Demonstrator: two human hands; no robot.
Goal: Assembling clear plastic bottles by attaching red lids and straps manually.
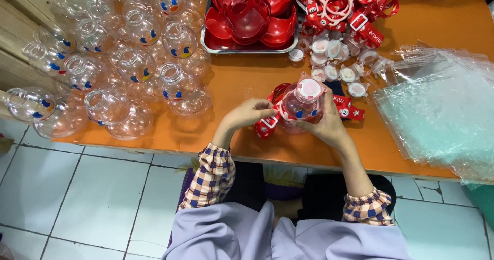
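Right hand (pixel 329 123) wrapped around a clear bottle (pixel 303 105) with a pink-white lid, held just above the orange tabletop (pixel 247 80) at its near edge. Left hand (pixel 247 113) pinches the red strap (pixel 267 126) at the bottle's left side. Empty clear bottles (pixel 118 59) piled far left, tray of red parts (pixel 249 18) far centre, plastic bags (pixel 437 111) right.

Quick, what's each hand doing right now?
Left hand: closed, pinching the red strap.
Right hand: closed around the clear bottle.
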